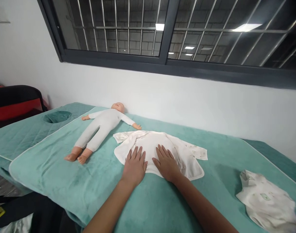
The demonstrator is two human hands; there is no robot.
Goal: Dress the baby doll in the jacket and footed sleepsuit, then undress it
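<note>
A white baby shirt (152,139) lies spread on the green bed cover, its printed sleeves stretched out to both sides. My left hand (135,165) rests flat on its lower left part, fingers extended. Beside it, my right hand (167,162) presses flat on the lower middle of the shirt, fingers slightly apart. Neither hand grips the cloth. To the left, a baby doll (106,119) in a white body lies on its back, one of its hands close to the shirt's left sleeve.
A crumpled white printed garment (269,200) lies at the right on the green cover (77,184). A black and red chair (16,103) stands at the far left. Behind the bed rises a white wall (186,100) with a barred window. Dark items lie at the lower left.
</note>
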